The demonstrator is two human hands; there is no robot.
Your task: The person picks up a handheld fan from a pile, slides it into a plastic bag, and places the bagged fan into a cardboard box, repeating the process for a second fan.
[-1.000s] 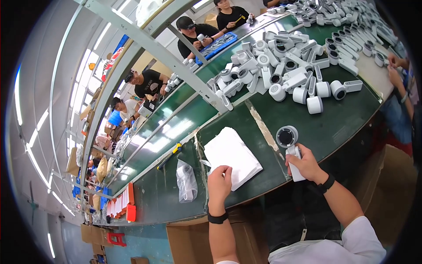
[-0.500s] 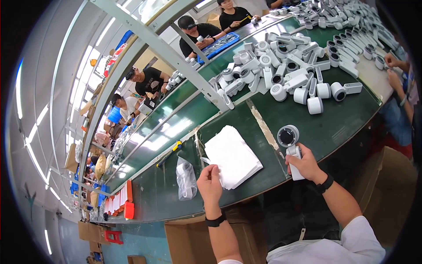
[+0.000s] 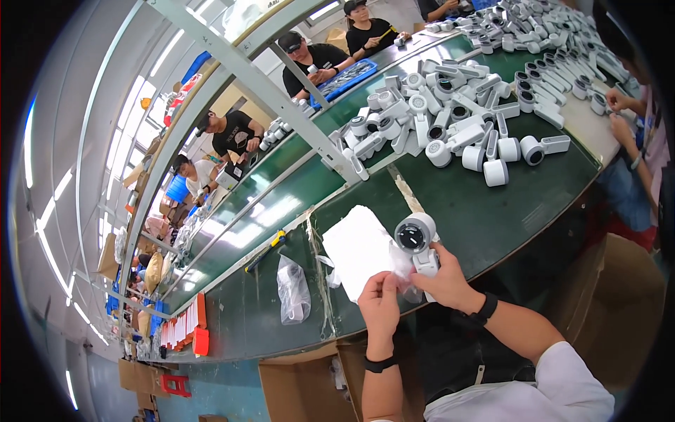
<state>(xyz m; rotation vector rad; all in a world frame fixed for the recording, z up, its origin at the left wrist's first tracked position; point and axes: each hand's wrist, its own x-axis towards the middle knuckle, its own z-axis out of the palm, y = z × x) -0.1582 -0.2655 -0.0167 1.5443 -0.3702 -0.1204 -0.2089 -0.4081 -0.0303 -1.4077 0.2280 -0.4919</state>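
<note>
My right hand grips a white handheld fan by its handle, the round head with a dark glossy face turned up. Close beside it, my left hand pinches a thin translucent plastic bag, which reaches the fan's handle. Whether the handle is inside the bag I cannot tell. Under and beyond the hands lies a stack of thin white sheets or bags on the green table. A clear plastic bag with something pale inside lies left of the stack.
A large pile of similar fans covers the far right of the table. A yellow-and-black cutter and an orange box of papers lie left. Metal posts stand ahead. Cardboard boxes stand below the edge. Several co-workers sit around.
My right hand has brought the fan leftward, near the stack. My left hand has moved right from the stack's edge and now holds a translucent bag against the fan.
</note>
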